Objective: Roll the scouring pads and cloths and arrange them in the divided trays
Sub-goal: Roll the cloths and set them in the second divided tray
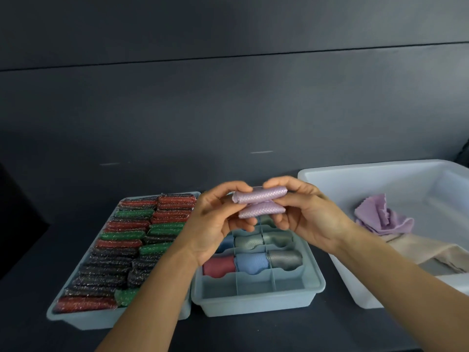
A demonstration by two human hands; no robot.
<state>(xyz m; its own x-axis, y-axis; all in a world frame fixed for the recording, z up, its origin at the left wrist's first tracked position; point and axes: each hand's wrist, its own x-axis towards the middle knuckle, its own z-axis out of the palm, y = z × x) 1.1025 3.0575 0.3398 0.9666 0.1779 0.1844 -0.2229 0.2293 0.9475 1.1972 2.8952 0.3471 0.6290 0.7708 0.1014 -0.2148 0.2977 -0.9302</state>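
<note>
Head view: left hand (215,224) and right hand (302,214) together grip a lilac cloth (260,203), folded into two rolled layers, held in the air above the divided tray (256,298). Below, rolled red, blue and grey cloths sit in that tray's cells; nearest row bare. Left tray (76,318) packed with red, green and black pad rolls. White bin (355,283) at right holds loose lilac and beige cloths.

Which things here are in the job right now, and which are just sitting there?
In the job: lilac cloth, gripped by left hand and right hand; cloth tray, front row empty; bin holding loose cloths.
Just sitting: pad tray, packed full; table.
</note>
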